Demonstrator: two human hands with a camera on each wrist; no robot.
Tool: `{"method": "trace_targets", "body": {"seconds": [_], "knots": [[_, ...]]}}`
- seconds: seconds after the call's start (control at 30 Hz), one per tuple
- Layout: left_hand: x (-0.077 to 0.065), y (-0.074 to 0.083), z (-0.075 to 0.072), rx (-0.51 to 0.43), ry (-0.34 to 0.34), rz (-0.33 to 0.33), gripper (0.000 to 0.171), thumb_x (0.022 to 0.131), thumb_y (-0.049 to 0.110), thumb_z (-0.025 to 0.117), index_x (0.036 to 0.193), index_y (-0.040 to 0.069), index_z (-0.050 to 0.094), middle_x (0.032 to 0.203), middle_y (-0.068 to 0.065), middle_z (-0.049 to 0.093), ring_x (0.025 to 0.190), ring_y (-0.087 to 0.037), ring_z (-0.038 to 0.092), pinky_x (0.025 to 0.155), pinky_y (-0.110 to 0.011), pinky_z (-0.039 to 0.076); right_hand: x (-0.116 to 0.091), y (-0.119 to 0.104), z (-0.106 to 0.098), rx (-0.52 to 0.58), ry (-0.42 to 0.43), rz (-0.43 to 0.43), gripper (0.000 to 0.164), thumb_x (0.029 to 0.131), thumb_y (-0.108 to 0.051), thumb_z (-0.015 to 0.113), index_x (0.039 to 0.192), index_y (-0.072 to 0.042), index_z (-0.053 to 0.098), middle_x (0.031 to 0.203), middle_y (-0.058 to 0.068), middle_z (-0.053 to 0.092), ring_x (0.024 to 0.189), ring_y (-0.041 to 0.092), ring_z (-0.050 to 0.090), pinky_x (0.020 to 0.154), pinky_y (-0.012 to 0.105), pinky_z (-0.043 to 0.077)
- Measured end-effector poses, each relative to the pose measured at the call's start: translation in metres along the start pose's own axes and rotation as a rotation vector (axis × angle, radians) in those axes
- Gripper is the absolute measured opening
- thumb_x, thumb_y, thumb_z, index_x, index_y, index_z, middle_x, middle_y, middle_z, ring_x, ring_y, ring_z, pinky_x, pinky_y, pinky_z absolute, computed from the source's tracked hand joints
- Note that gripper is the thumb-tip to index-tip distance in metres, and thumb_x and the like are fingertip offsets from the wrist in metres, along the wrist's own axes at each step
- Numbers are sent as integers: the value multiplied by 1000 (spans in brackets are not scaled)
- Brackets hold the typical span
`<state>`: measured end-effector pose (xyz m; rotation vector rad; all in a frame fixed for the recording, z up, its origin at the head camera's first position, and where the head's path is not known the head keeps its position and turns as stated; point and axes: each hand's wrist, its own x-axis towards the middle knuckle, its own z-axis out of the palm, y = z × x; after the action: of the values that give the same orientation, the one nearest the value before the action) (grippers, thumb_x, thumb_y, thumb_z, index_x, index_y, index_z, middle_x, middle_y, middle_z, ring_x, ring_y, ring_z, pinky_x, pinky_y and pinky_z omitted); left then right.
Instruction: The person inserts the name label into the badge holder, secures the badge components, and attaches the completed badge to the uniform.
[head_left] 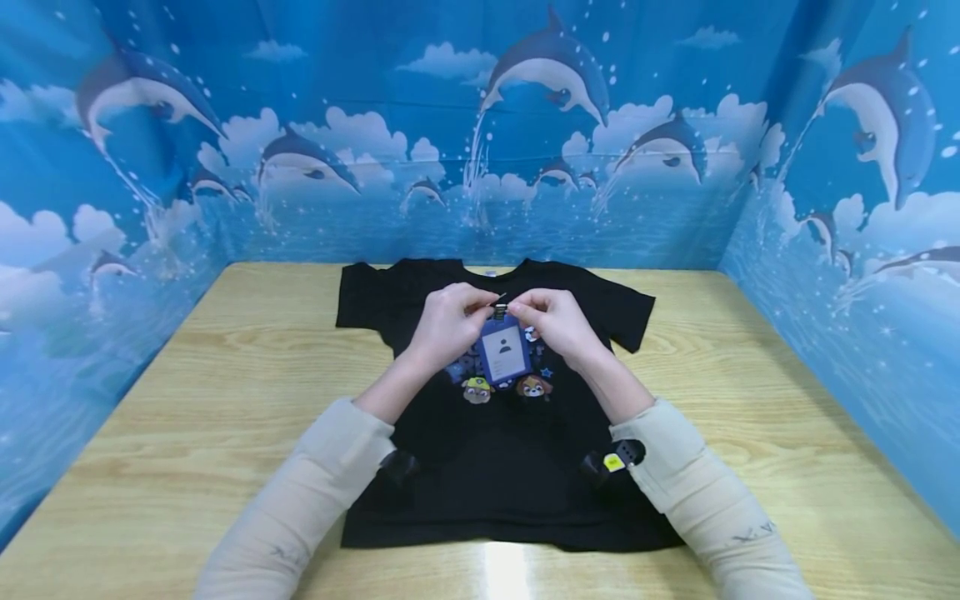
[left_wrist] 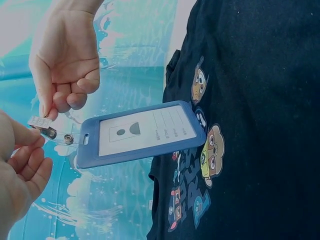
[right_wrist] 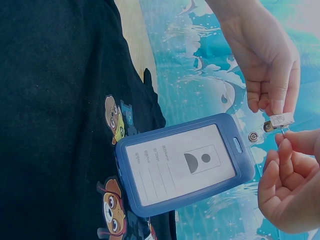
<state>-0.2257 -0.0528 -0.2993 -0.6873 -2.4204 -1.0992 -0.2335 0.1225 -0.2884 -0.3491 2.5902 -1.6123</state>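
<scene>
A blue ID badge holder (head_left: 505, 352) with a white card hangs over the chest print of a black T-shirt (head_left: 495, 475). At its top is a badge clip (right_wrist: 270, 125) with a metal jaw, a snap strap and a whitish end piece. My left hand (head_left: 452, 321) pinches this clip from the left between thumb and fingers. From the right, my right hand (head_left: 551, 323) pinches it too, fingertips close to the left ones. A thin metal pin shows between the fingertips in the head and right wrist views. The fingers hide part of the clip.
The T-shirt lies spread face up on a wooden table (head_left: 247, 417), collar away from me. Cartoon dog faces (head_left: 534, 387) are printed on its chest. A blue curtain (head_left: 360, 225) with dolphins stands behind and at both sides.
</scene>
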Motion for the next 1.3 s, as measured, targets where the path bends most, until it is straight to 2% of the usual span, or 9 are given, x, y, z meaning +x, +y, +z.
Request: {"method": "trace_targets", "body": {"seconds": [0.2,0.3,0.4,0.53,0.63,0.83,1.0,1.23,1.3], "knots": [[0,-2,0,-15,6,-3,16,87,5,63,101,4,71,92,-7,66,81,-16,59,69,-27,49,0,-1,0,12,3,-6,23,94,-18,55,97,2,66,88,17,59,80,23,52,70,37,45],[0,-2,0,-24,10,1,17,87,5,63,102,4,70,92,-7,66,81,-15,59,69,-27,49,0,-1,0,8,7,-1,23,94,-19,55,97,2,66,88,16,60,79,21,52,68,33,45],[0,-2,0,-33,11,7,18,87,5,63,103,3,70,92,-7,66,81,-16,59,69,-27,49,0,0,-1,24,5,6,23,94,-19,56,97,2,66,85,13,60,80,25,53,67,31,45],[2,-1,-1,-30,17,25,18,86,3,63,103,2,69,92,-8,66,80,-16,60,69,-27,49,1,0,-2,68,4,9,23,93,-18,56,97,3,65,79,8,58,80,30,54,69,36,46],[3,0,-3,-20,21,40,18,86,2,63,102,2,69,91,-8,66,79,-17,60,69,-27,49,1,-1,-2,99,2,7,23,93,-17,56,98,4,65,78,8,57,77,29,55,72,40,47],[4,3,-6,-10,22,58,18,85,1,62,102,1,69,89,-8,65,78,-17,59,68,-28,49,0,-4,-2,137,-9,-10,23,93,-15,55,98,6,64,78,9,57,73,23,55,68,32,48],[3,6,-9,-6,18,52,19,86,1,61,103,1,69,88,-8,64,80,-18,59,70,-29,49,-1,-4,-3,158,-38,-34,25,94,-17,55,98,7,62,78,7,57,81,28,54,69,29,47],[0,8,-15,-2,14,62,19,85,1,61,103,1,69,87,-8,64,81,-19,58,71,-31,48,-4,-6,-1,162,-67,-48,26,93,-16,55,100,8,62,80,5,57,78,20,53,73,35,46],[-1,9,-18,3,8,61,19,86,1,61,103,1,69,87,-7,63,81,-19,57,71,-31,48,-5,-7,0,163,-82,-49,26,93,-16,56,101,8,62,80,4,58,78,21,53,75,37,45]]}}
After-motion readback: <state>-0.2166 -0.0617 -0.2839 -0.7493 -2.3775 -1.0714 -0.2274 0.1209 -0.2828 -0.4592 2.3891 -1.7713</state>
